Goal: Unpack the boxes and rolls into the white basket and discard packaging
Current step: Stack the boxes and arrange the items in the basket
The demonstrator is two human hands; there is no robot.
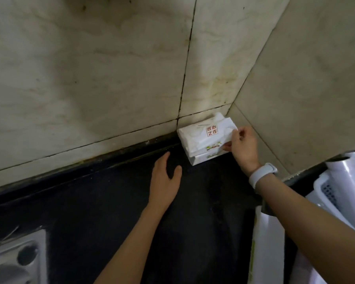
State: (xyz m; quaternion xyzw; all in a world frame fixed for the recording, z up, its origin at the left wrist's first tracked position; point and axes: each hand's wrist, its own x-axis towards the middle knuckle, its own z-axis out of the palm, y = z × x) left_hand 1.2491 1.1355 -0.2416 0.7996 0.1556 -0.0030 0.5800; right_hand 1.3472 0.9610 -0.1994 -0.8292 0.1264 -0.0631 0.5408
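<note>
Two white packs lie stacked in the far corner of the black counter (111,212), against the tiled walls. The top pack (201,136) carries a red square stamp and green print. My right hand (241,148), with a white watch on its wrist, pinches the top pack's right end between thumb and fingers. The lower pack (205,158) shows only its front edge. My left hand (165,177) hovers flat and open over the counter, left of the packs and not touching them. The white basket (326,191) sits at the right edge, holding shiny white rolls (353,181).
Beige marble wall tiles (90,78) close off the back and the right side. A metal stove surface (16,259) sits at the lower left. A white plastic bag (266,247) hangs at the counter's front right, below my right forearm.
</note>
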